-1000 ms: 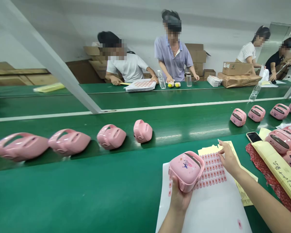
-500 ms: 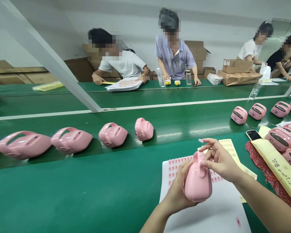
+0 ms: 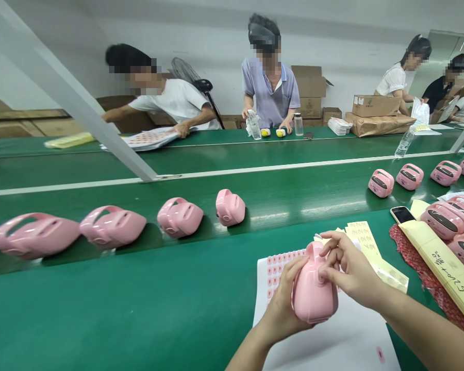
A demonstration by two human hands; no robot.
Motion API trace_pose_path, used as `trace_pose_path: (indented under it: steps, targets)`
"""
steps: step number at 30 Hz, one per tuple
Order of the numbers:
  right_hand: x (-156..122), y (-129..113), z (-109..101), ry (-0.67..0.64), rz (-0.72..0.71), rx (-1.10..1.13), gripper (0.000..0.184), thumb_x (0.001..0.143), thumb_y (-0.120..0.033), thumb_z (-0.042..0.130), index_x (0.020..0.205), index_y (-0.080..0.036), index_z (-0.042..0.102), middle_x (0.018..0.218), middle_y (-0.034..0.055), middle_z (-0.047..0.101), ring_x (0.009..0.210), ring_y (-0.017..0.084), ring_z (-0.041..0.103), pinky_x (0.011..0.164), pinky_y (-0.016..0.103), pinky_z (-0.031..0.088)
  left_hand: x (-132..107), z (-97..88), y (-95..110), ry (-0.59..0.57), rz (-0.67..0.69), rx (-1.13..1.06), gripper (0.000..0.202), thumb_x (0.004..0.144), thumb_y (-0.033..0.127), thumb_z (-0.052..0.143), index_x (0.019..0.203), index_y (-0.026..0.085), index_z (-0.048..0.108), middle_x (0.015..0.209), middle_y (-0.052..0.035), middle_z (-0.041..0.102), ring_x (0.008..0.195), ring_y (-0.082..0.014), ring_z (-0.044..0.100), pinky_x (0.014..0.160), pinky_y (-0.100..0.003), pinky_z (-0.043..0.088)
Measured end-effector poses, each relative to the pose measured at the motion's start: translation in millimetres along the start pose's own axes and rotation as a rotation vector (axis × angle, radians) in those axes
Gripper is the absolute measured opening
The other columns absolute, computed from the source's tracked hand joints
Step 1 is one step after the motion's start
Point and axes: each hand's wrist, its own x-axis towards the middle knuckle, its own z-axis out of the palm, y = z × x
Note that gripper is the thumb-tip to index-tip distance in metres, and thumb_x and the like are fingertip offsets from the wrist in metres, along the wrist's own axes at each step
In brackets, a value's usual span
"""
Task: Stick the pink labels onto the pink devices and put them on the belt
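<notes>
My left hand [image 3: 284, 304] is wrapped round a rounded pink plastic device with a carry handle [image 3: 315, 301], holding it tilted with a narrow side towards me. My right hand [image 3: 346, 263] is curled at the handle, its thumb pressed on the round handle joint and its index finger by the handle's top. A small whitish bit shows at that fingertip; I cannot tell whether it is a nail or a sticker. Under the device lies a white sheet [image 3: 328, 345] with rows of small pink-red stickers, one alone near its lower right corner.
Several pink devices [image 3: 180, 216] stand along the green belt [image 3: 294, 190]. At right are yellow sticker sheets [image 3: 363, 239], a phone [image 3: 402, 214], a written-on yellow stack [image 3: 435, 263], red bubble wrap [image 3: 412, 257] and piled pink devices [image 3: 444, 219]. A slanted white post [image 3: 81, 98] crosses the left. Co-workers stand opposite.
My right thumb has moved down onto the handle joint, and the index finger has bent lower. The co-worker at left leans farther left with the sheets; the middle one's hand has moved to the bottle.
</notes>
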Motion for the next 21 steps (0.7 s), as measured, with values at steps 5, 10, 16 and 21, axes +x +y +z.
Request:
trace_pose_path:
  steps: [5, 10, 16, 21]
  targets:
    - [-8.8, 11.6, 11.4, 0.144, -0.17, -0.133, 0.035, 0.075, -0.017, 0.054, 0.107, -0.028, 0.045, 0.086, 0.0005, 0.054, 0.067, 0.013, 0.058, 0.064, 0.031, 0.049, -1.4, 0.0, 0.5, 0.047, 0.016, 0.004, 0.099, 0.053, 0.034, 0.078, 0.134, 0.033, 0.02, 0.125, -0.0147, 0.043, 0.113, -0.0369, 0.046, 0.086, -0.053, 0.043]
    - [-9.9, 16.1, 17.0, 0.232, -0.176, -0.067, 0.028, 0.075, -0.019, 0.056, 0.1, -0.027, 0.046, 0.085, 0.0, 0.054, 0.064, 0.012, 0.058, 0.063, 0.03, 0.049, 1.1, 0.2, 3.8, 0.079, 0.033, -0.021, 0.097, 0.054, 0.034, 0.078, 0.133, 0.033, 0.022, 0.125, -0.0139, 0.043, 0.113, -0.0368, 0.046, 0.086, -0.052, 0.043]
    - [-6.0, 14.2, 22.0, 0.242, -0.063, 0.119, 0.032, 0.071, -0.026, 0.064, 0.096, -0.026, 0.045, 0.083, -0.0019, 0.052, 0.059, 0.01, 0.058, 0.063, 0.029, 0.049, 2.3, -2.3, 5.6, 0.086, 0.033, -0.034, 0.095, 0.054, 0.035, 0.078, 0.132, 0.033, 0.023, 0.125, -0.0132, 0.044, 0.112, -0.0366, 0.047, 0.086, -0.051, 0.044]
    - [-8.1, 15.8, 28.3, 0.294, -0.081, 0.187, 0.03, 0.07, -0.027, 0.066, 0.092, -0.026, 0.045, 0.081, -0.0026, 0.052, 0.06, 0.01, 0.058, 0.061, 0.027, 0.049, 2.5, -4.0, 7.1, 0.088, 0.046, -0.013, 0.097, 0.053, 0.033, 0.078, 0.133, 0.032, 0.022, 0.124, -0.0129, 0.044, 0.11, -0.0369, 0.049, 0.086, -0.051, 0.044]
